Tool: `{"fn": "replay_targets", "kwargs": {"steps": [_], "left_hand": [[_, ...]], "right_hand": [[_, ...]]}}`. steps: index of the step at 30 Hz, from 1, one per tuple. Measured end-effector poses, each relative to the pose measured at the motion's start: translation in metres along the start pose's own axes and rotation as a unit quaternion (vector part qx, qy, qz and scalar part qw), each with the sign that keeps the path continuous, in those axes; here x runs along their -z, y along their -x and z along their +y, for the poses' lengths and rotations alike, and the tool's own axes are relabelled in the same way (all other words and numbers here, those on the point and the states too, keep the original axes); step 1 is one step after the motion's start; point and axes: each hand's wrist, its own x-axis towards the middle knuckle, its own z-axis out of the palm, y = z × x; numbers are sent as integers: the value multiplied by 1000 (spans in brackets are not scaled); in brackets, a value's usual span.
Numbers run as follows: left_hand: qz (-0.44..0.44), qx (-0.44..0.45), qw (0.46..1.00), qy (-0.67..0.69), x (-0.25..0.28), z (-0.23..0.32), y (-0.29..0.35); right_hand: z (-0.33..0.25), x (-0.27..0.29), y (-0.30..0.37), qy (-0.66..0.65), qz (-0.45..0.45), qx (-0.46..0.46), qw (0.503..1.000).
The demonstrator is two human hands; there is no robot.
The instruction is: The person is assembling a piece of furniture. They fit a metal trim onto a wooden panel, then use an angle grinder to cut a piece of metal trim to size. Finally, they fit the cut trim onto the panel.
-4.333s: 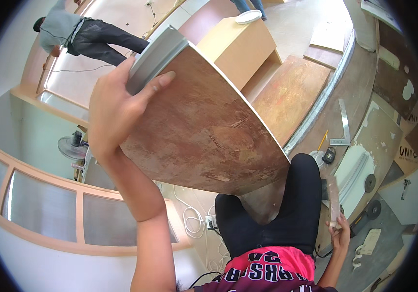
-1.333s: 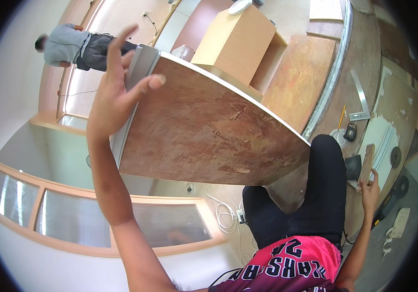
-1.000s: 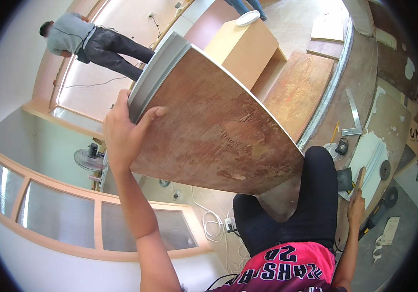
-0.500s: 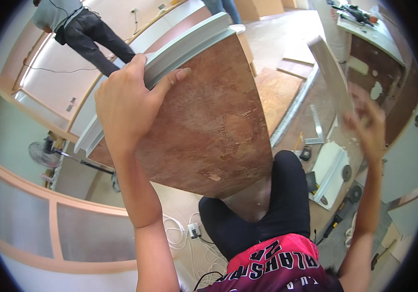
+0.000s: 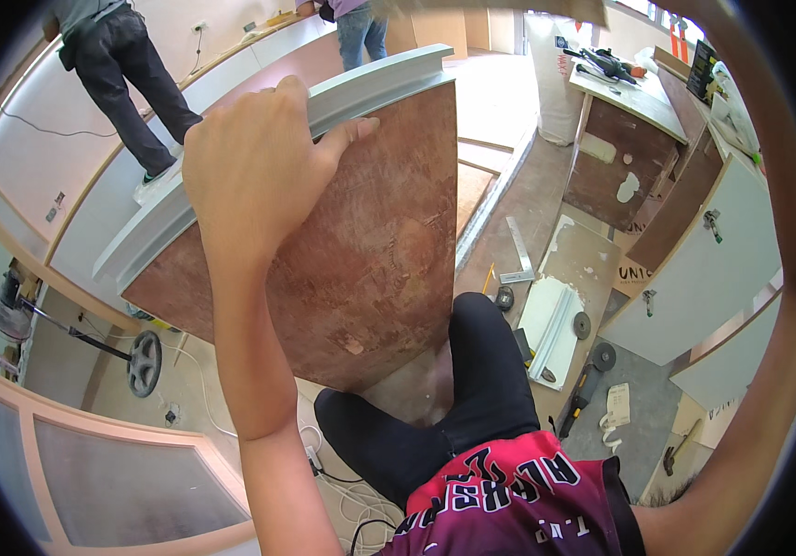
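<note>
My left hand (image 5: 254, 167) grips the upper edge of a large brown wooden panel (image 5: 370, 250), thumb on its brown face and fingers over the edge. A pale grey grooved trim (image 5: 375, 85) runs along that edge. The panel stands tilted in front of my knees. My right forearm (image 5: 773, 185) is raised along the right side, and the hand is beyond the top of the picture. Above the panel, a light wooden strip (image 5: 500, 7) crosses the top edge of the view; what holds it is hidden.
On the right lie a metal square (image 5: 519, 255), a tape measure (image 5: 504, 298), an angle grinder (image 5: 588, 389) and a hammer (image 5: 681, 448). A cabinet (image 5: 616, 162) bears power tools. A floor fan (image 5: 4, 310) and cables (image 5: 351, 500) are on the left. Two people (image 5: 124, 79) stand behind.
My right arm has swung up, carrying its hand out of view, and the wooden strip has moved from the right to the top edge. My left hand still grips the panel. The view has shifted rightward.
</note>
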Motion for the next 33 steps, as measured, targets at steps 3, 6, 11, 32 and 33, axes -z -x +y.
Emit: {"fn": "replay_targets", "kwargs": {"steps": [3,6,11,32,33], "left_hand": [[16,-4,1000,-1,3,17,-5],[4,-3,1000,-2,5,19,-4],[-4,-8,1000,-8,12,-28,21],[283,247,689,620,-11,-155,191],[297,231,688,620,-12,-150,184]], "right_hand": [[7,2,5,15,-3,-7,1000],[9,1,8,18,5,-10,1000],[38,-30,-4,-78,134,17,988],[179,-773,427,-180,77,-486,852],[197,-779,444,-168,89,-482,856]]}}
